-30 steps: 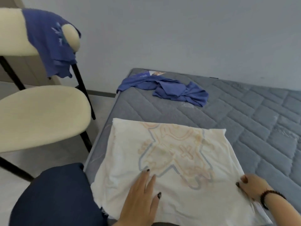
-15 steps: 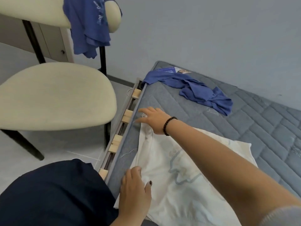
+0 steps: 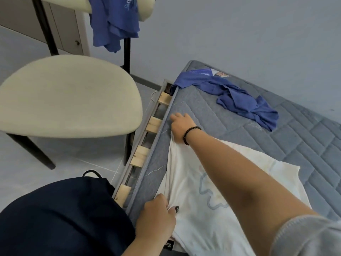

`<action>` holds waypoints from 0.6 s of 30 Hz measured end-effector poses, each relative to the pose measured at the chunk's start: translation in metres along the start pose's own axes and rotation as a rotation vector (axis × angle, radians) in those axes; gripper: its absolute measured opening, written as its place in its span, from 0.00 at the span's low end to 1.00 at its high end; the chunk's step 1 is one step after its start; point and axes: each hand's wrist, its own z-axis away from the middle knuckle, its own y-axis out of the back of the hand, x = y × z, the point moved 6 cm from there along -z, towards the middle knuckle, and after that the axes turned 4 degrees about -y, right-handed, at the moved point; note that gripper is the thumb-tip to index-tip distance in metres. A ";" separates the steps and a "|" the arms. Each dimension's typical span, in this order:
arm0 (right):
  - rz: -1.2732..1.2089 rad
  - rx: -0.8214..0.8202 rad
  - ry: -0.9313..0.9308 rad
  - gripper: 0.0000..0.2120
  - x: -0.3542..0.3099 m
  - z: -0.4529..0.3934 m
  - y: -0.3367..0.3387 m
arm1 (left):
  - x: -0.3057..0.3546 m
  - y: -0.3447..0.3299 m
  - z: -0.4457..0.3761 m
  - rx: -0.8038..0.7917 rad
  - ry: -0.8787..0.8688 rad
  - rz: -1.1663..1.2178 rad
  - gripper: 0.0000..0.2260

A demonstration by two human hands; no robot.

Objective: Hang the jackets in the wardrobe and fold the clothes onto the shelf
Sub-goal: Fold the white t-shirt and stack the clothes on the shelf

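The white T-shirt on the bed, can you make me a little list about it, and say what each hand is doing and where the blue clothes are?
white T-shirt: lying on the grey mattress, one side folded over
print: pale blue and orange, partly hidden
left hand: pinches the shirt's near edge
right hand: reaches across to the far corner; grip hidden
blue garment: crumpled on the mattress, far end
blue shirt: draped over the cream chair back
shelf or wardrobe: not in view
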 end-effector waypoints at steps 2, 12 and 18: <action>-0.201 0.106 -0.106 0.11 0.006 0.007 -0.006 | 0.000 0.006 0.003 0.005 -0.009 -0.095 0.10; -0.705 0.188 -0.516 0.31 -0.026 0.132 -0.078 | -0.001 0.001 0.000 0.153 -0.018 -0.096 0.22; -0.692 0.147 -0.451 0.38 -0.046 0.158 -0.086 | -0.006 -0.016 -0.001 -0.083 0.003 0.025 0.08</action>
